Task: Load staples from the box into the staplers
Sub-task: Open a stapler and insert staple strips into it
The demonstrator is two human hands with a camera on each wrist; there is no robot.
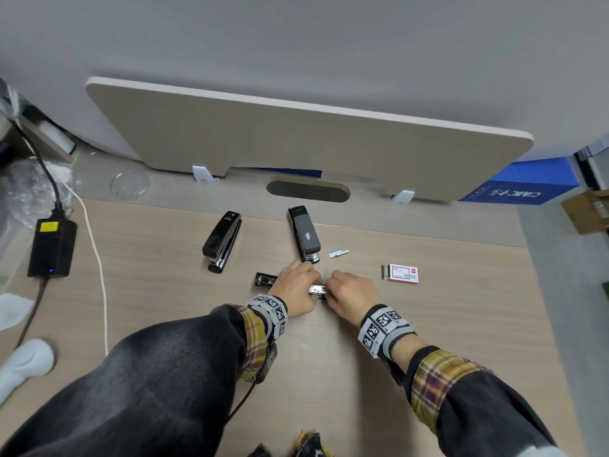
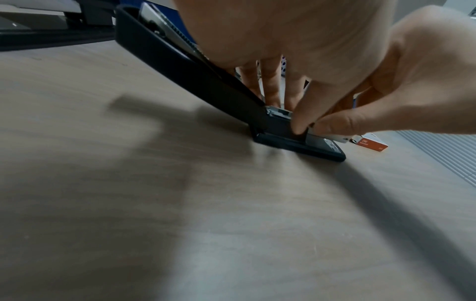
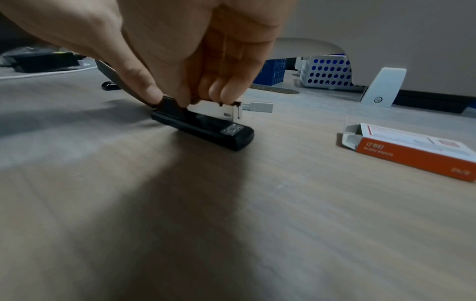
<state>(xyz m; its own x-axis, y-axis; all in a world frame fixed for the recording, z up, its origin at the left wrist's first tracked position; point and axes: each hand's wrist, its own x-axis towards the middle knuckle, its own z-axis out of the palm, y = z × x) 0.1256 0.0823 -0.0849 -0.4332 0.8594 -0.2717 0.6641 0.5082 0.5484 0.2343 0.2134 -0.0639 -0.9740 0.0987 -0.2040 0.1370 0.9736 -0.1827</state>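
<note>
An opened black stapler [image 1: 265,280] lies at the table's middle, its cover [image 2: 190,71] swung back to the left and its base [image 3: 206,130] flat on the wood. My left hand [image 1: 311,282] pinches the hinge end of it between thumb and forefinger [image 2: 309,126]. My right hand [image 1: 333,291] pinches the metal magazine [image 3: 228,111], thumb on the black rear part [image 3: 185,99]. Whether staples lie in the magazine is hidden. A loose staple strip [image 1: 338,253] lies just behind. The red and white staple box [image 1: 403,273] sits open-ended to the right [image 3: 412,148].
A second black stapler [image 1: 221,242] and a grey stapler [image 1: 304,234] lie shut behind my hands. A black power brick [image 1: 51,247] with cables sits at the left. A beige divider panel [image 1: 296,136] stands along the table's back edge.
</note>
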